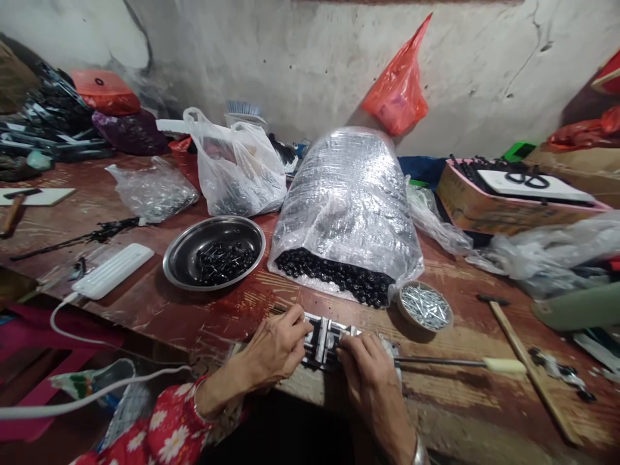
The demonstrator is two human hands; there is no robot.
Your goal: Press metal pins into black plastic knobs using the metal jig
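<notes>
"Head view: what is recorded at the hands?"

"The metal fixture (322, 341) is found at the near edge of the table (271, 290), at six o'clock in the view. Its left part is touched by the bent fingers of the left hand (281, 342); whether anything is gripped there cannot be told. Its right part is covered by the curled fingers of the right hand (371, 371); its grasp cannot be determined either."

"And around the fixture, taken as the dial's centre?"

"At ten o'clock, a steel bowl (183, 247) is noted, partly filled with black-headed screws (225, 261). At twelve, a large clear bag (346, 187) is seen, its mouth opened towards the fixture and black round parts (339, 274) exposed. Between two and three, a small tub (405, 314) is filled with silvery nails (426, 305)."

"Anything further out?"

"At three, a thin rod with a pale handle (504, 366) is pointed away from the fixture. Beyond it, a wooden-handled hammer (526, 361) is laid at a slant. Between nine and ten, a white power strip (115, 271) is logged."
</notes>
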